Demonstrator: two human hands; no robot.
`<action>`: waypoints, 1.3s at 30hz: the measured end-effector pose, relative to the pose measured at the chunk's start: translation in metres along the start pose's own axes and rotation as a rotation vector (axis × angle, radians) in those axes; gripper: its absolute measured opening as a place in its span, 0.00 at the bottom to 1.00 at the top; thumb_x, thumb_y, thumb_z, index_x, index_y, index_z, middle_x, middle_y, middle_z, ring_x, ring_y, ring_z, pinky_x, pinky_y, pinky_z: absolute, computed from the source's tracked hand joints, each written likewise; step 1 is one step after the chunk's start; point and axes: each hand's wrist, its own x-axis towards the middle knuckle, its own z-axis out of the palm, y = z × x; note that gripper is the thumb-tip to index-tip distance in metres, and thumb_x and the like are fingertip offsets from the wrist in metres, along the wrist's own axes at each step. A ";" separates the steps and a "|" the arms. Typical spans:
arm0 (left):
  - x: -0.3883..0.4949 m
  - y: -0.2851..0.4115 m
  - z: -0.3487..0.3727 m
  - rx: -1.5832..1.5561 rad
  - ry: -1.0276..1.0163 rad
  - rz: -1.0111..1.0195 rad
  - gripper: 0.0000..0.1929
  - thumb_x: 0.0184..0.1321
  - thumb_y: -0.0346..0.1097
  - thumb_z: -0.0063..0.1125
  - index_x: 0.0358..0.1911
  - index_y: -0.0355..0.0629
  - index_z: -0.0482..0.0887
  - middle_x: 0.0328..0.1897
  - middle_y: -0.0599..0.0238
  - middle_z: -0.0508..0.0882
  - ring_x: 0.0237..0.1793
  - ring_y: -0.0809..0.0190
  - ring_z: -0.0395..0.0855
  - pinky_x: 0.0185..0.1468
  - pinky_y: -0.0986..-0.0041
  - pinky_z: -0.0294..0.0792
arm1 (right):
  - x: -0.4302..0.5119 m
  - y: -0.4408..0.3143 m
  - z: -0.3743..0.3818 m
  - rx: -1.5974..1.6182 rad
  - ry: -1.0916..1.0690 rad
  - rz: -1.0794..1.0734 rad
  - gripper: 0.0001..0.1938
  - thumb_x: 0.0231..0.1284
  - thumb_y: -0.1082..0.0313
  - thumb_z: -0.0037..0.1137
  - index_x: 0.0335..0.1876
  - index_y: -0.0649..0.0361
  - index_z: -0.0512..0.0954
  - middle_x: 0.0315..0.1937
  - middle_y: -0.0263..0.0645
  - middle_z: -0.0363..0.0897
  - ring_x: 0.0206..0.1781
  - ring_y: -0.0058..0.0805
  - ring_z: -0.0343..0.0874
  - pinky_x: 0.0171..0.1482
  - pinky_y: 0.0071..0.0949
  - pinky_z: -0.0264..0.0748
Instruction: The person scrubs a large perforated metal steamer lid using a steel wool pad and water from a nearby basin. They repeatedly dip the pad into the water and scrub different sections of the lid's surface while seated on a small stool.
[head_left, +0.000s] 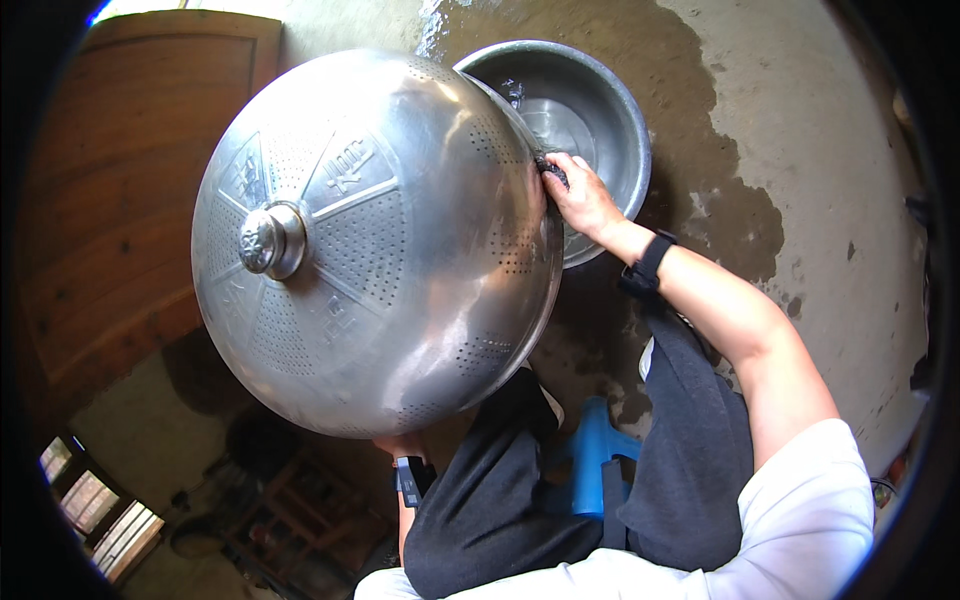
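A large domed metal lid (442, 247), dotted with small holes and bearing raised characters, is tilted up before me. Its round metal knob (262, 241) faces left. At the lower rim, my left hand (403, 445) grips the lid from below; most of its fingers are hidden behind the dome. My right hand (586, 201) pinches a dark scouring pad (555, 172), probably steel wool, against the right rim. Behind that rim a grey basin (634, 131) with water in it stands on the floor, partly covered by the lid.
Wet patches darken the concrete floor (817, 172) around the basin. A wooden door (127, 202) is at the left. Below me, a blue plastic stool (591, 457) shows between my knees. Dim shelving (300, 517) and a barred window (97, 510) lie at lower left.
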 end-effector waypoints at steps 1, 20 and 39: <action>0.003 0.001 -0.002 0.310 -0.045 0.216 0.20 0.65 0.41 0.50 0.55 0.35 0.73 0.54 0.61 0.78 0.49 0.58 0.78 0.51 0.63 0.72 | 0.005 0.006 0.002 0.050 -0.022 0.003 0.18 0.65 0.63 0.46 0.56 0.64 0.70 0.50 0.52 0.72 0.55 0.47 0.72 0.58 0.36 0.67; 0.010 0.010 0.004 -0.047 -0.079 0.252 0.23 0.66 0.43 0.48 0.59 0.36 0.69 0.57 0.60 0.75 0.54 0.59 0.74 0.56 0.64 0.69 | 0.078 0.070 0.005 -0.591 0.078 -0.053 0.12 0.61 0.65 0.45 0.47 0.59 0.72 0.49 0.54 0.68 0.48 0.52 0.74 0.50 0.42 0.75; 0.018 0.001 0.008 -0.136 -0.085 0.297 0.20 0.64 0.42 0.51 0.56 0.38 0.72 0.56 0.62 0.76 0.49 0.60 0.76 0.51 0.64 0.72 | -0.051 -0.106 -0.023 -0.020 0.104 -1.046 0.18 0.48 0.71 0.58 0.47 0.67 0.75 0.35 0.45 0.70 0.36 0.37 0.73 0.40 0.28 0.78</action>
